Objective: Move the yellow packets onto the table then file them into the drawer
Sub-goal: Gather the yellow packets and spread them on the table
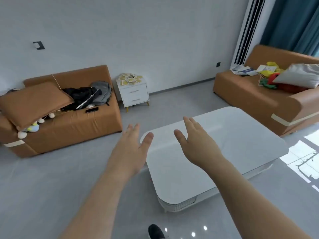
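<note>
Both hands empty (packets (130, 79) distant).

Packets (130, 79) atop nightstand (133, 94), beyond table (241, 135)

Bare floor (138, 116) between white table (233, 135) and packet-topped nightstand (133, 94).

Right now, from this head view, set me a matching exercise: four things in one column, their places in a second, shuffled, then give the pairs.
Things:
1. yellow packets
2. black phone
3. grey backpack
4. white pillow

Places:
A. flat on the seat of the left sofa
B. on the right sofa, by the coloured clutter
C. piled on top of the white nightstand
D. against the left sofa's backrest, beside the black jacket

Pairs: 1-C, 2-A, 3-D, 4-B
</note>
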Tool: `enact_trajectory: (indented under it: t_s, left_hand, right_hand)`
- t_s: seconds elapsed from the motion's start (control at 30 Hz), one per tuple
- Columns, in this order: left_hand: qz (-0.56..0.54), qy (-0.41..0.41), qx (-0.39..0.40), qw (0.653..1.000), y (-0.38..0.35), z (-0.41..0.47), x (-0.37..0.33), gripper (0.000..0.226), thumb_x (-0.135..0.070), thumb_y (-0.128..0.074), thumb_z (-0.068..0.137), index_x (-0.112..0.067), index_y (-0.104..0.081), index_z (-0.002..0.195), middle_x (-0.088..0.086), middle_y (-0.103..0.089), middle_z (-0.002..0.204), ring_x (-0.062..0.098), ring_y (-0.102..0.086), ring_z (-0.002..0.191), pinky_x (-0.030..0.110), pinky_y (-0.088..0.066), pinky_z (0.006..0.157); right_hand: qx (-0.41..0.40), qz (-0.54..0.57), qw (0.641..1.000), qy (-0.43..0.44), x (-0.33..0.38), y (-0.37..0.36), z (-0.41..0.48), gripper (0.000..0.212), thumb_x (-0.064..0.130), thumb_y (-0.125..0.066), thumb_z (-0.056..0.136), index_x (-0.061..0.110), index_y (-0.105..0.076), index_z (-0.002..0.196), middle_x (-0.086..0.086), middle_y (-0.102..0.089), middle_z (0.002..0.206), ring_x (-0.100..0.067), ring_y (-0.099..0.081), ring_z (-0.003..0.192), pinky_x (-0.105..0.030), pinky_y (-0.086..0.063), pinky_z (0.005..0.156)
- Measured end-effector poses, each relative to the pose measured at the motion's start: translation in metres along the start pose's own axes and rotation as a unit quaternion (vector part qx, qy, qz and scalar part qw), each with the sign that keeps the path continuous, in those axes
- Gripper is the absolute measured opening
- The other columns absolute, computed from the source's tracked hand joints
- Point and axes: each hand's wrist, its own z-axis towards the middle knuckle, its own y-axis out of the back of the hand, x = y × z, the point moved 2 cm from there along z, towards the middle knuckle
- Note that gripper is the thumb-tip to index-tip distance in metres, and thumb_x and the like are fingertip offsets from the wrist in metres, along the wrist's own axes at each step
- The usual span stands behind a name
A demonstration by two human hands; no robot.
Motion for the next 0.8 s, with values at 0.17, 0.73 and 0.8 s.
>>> enact_trajectory:
  t_s: [0.17, 0.73, 0.8]
  left_hand:
    - [0.014, 0.010, 0.028, 0.999, -0.002, 0.084, 0.054, 0.077, -0.070, -0.029, 0.095, -0.031, -0.017, 0.160, -0.009, -0.007, 0.168, 0.008, -0.009, 0.153, 0.033, -0.015, 0.121]
    - [-0.059, 0.039, 0.052, 0.996, 0.078, 0.431, 0.199, 0.066, -0.061, -0.038, 0.098, -0.025, -0.038, 0.154, -0.004, -0.042, 0.156, 0.010, -0.035, 0.145, 0.030, -0.028, 0.118]
    - [-0.067, 0.035, 0.048, 0.996, 0.085, 0.473, 0.222, 0.068, -0.063, -0.037, 0.097, -0.025, -0.040, 0.153, -0.003, -0.046, 0.153, 0.011, -0.038, 0.143, 0.030, -0.030, 0.116]
  right_hand:
    - [0.021, 0.017, 0.999, -0.018, 0.011, -0.060, 0.083, 0.067, 0.055, -0.032, 0.104, 0.019, -0.018, 0.159, 0.004, -0.021, 0.166, -0.015, -0.014, 0.153, -0.041, -0.029, 0.116]
    - [0.092, 0.027, 0.995, -0.024, 0.133, -0.196, 0.434, 0.062, 0.052, -0.034, 0.105, 0.019, -0.027, 0.157, 0.003, -0.032, 0.161, -0.017, -0.027, 0.148, -0.040, -0.032, 0.113]
    - [0.088, 0.018, 0.996, -0.018, 0.149, -0.216, 0.476, 0.062, 0.053, -0.034, 0.105, 0.020, -0.027, 0.157, 0.003, -0.033, 0.161, -0.017, -0.028, 0.148, -0.039, -0.033, 0.113]
